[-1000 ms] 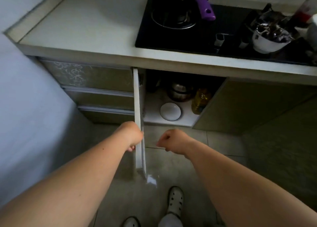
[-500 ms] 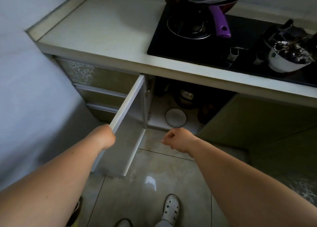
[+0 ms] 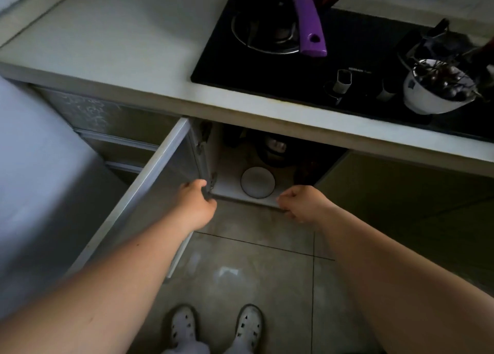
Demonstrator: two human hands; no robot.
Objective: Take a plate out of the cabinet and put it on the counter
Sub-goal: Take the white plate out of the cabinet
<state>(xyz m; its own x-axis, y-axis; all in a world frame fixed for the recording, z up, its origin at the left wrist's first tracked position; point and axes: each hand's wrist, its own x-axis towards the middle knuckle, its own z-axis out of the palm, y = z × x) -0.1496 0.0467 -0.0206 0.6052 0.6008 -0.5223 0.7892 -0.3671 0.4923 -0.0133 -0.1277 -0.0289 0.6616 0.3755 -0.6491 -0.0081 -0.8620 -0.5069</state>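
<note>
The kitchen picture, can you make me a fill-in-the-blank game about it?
1. The white plate sits inside the ____, near its front edge.
2. The pan on the stove has a handle coloured ____.
3. The cabinet door is swung ____.
4. Neither the left hand nor the right hand is touching the ____ yet.

Missing words: cabinet; purple; open; plate

Plate (image 3: 257,181) in cabinet (image 3: 227,163), under counter (image 3: 112,46).
</note>
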